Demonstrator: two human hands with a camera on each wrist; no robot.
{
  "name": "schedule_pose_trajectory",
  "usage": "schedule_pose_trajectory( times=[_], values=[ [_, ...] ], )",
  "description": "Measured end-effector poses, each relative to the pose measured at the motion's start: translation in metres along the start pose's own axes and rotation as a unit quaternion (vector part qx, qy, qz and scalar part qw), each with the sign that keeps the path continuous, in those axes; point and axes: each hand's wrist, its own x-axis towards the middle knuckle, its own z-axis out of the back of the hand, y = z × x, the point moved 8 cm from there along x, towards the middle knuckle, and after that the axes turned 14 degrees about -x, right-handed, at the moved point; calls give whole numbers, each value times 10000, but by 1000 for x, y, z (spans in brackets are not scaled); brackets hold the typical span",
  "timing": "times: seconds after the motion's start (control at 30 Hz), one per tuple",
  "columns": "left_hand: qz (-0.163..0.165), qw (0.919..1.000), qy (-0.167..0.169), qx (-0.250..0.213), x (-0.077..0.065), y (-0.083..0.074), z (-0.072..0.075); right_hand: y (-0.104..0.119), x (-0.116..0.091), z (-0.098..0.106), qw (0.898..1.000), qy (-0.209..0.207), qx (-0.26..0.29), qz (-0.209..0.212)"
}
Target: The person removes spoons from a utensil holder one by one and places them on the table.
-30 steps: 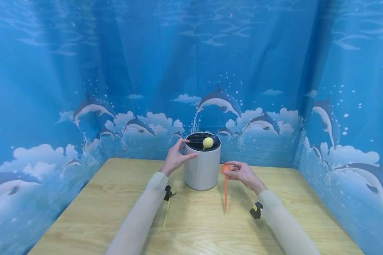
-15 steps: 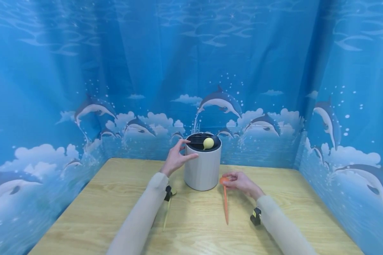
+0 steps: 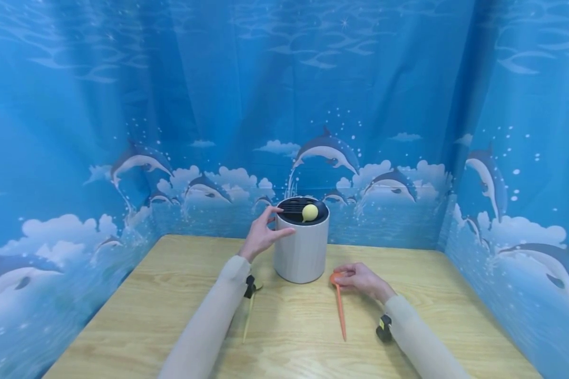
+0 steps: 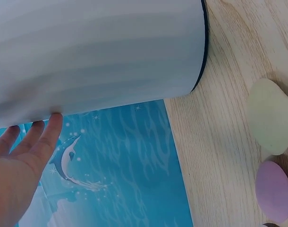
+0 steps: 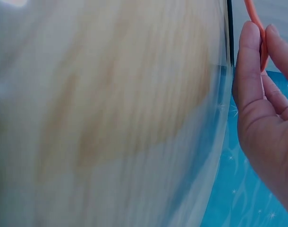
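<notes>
A white cylindrical utensil holder [image 3: 301, 255] with a black slotted insert [image 3: 291, 206] stands upright on the table. My left hand [image 3: 261, 234] touches its left side, fingertips by the rim and thumb across the front; the left wrist view shows the fingertips against the wall. A yellow spoon [image 3: 310, 212] sits in the holder, its round head above the insert. Right of the holder, my right hand [image 3: 362, 281] pinches an orange spoon [image 3: 340, 310] at its head. The spoon's long handle slants down toward the front of the table. In the right wrist view, the fingers hide much of the orange spoon [image 5: 250, 9].
A pale yellow-green spoon [image 3: 248, 318] lies on the wooden table [image 3: 170, 295], partly covered by my left wrist. Beside it, a purple spoon head [image 4: 274, 191] appears in the left wrist view. A blue dolphin-print curtain [image 3: 284, 105] surrounds the table's back and sides.
My right hand has moved down and slightly right with the orange spoon, lowering it toward the table; the handle now tilts more. My left hand has stayed at the holder.
</notes>
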Motion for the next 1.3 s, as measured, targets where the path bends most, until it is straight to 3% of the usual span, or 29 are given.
schedule_pose_trajectory(
  times=[0.6, 0.83, 1.3],
  values=[
    [-16, 10000, -15, 83, 0, -2, 0, -8, -14, -4, 9987, 360, 99, -340],
    [-56, 9999, -15, 110, 0, -3, 0, -8, -17, -2, 9981, 300, 48, -530],
    [6, 10000, 12, 86, 0, -2, 1, -6, -18, -1, 9979, 39, -390, -508]
  ],
)
